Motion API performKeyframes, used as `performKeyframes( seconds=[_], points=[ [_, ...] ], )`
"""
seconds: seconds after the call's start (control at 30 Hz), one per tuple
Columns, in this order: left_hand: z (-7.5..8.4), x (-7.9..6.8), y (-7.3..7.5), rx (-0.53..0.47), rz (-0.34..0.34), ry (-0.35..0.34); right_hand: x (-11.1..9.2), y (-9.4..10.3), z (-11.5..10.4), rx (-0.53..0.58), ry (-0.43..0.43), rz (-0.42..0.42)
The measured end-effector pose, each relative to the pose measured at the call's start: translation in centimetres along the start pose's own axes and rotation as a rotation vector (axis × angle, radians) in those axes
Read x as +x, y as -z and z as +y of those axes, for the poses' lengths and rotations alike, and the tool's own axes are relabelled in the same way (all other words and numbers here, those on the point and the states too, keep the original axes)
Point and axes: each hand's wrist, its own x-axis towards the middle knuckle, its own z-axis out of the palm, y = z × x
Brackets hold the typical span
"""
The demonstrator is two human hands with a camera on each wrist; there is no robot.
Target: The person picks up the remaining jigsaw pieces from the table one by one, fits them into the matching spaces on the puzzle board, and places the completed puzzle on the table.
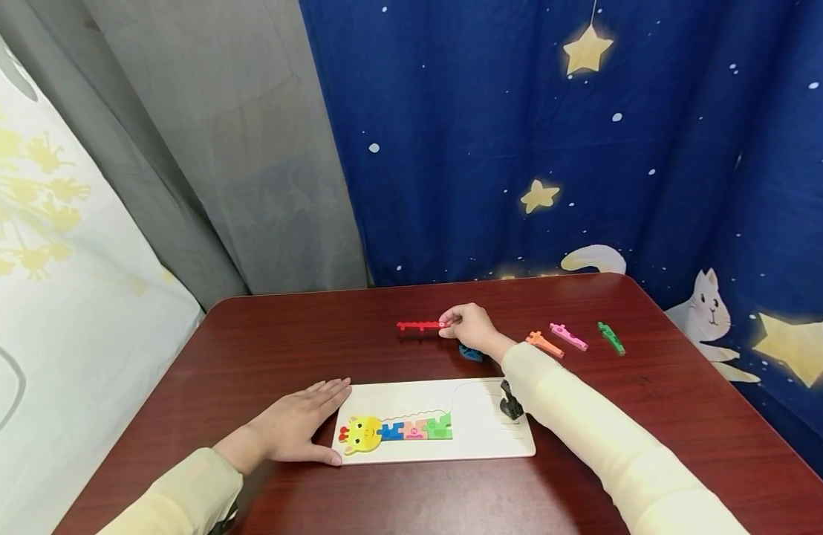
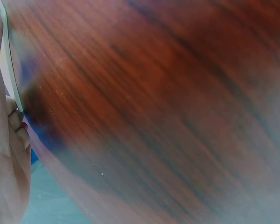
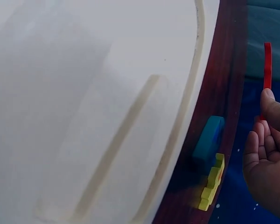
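My right hand (image 1: pixel 473 327) pinches a long, thin red puzzle piece (image 1: pixel 417 325) with a toothed edge between thumb and fingers, above the far part of the table. In the right wrist view the red piece stands up from the fingertips, seen edge-on. My left hand (image 1: pixel 295 423) lies with straight fingers along the left edge of a pale giraffe puzzle board (image 1: pixel 485 431). Set in the board are a yellow giraffe head (image 1: pixel 363 435), then blue (image 1: pixel 391 432), pink (image 1: pixel 414 430) and green (image 1: pixel 440 427) neck pieces. The board's right part shows bare outlines.
A dark blue piece (image 1: pixel 470 353) lies partly behind the right wrist. In the right wrist view a yellow piece (image 3: pixel 212 183) is beside a teal one (image 3: pixel 208 138). Orange (image 1: pixel 544 344), pink (image 1: pixel 568 336) and green (image 1: pixel 611 338) pieces lie at the right on the brown table (image 1: pixel 278 334).
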Motion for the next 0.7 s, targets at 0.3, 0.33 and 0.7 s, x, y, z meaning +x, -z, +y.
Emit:
performKeyframes(
  seconds=[0.3,0.33,0.7],
  points=[
    [-0.1,0.0,0.1,-0.017,-0.021,0.014,-0.8,0.6,-1.2,0.013,0.018,-0.023],
    [-0.1,0.0,0.2,-0.019,-0.025,0.015,-0.8,0.6,-1.3,0.015,0.021,-0.027],
    [0.0,0.0,0.1,-0.016,-0.004,0.001,-1.9,0.9,-1.8,0.006,0.066,-0.042]
  ],
)
